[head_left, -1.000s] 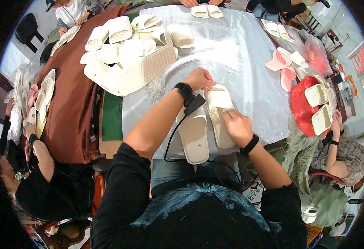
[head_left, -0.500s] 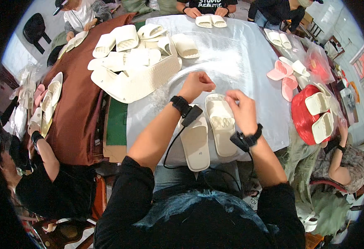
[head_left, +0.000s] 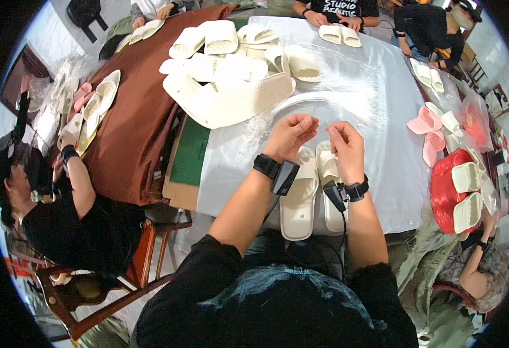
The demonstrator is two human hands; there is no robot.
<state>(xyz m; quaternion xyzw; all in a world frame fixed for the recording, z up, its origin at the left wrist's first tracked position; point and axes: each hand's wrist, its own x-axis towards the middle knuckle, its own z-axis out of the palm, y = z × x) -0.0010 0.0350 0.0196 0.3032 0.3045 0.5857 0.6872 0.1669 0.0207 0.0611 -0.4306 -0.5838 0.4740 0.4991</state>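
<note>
A pair of cream slide slippers lies at the table's near edge, toes pointing away from me. The left slipper point(head_left: 298, 203) shows most of its footbed. My right hand and wrist partly cover the right slipper point(head_left: 326, 165). My left hand point(head_left: 291, 137) hovers past the toe of the left slipper, fingertips pinched together. Across a small gap, my right hand point(head_left: 347, 148) is raised above the right slipper, thumb and fingers also pinched. Anything between the fingertips is too small to make out. Each wrist wears a black band with a small dark box and cable.
A pile of cream slippers point(head_left: 231, 95) stands at the far left on the grey-white sheet point(head_left: 376, 174). A brown cloth point(head_left: 135, 127) covers the left table. Rightward are pink slippers point(head_left: 433, 145) and a red bundle point(head_left: 445, 188) bearing slippers. Co-workers sit around, handling slippers.
My view has shifted, so the table appears further right. My hands have come closer together, the left moving nearer to the right; both remain pinched. The slipper pair now sits closer together.
</note>
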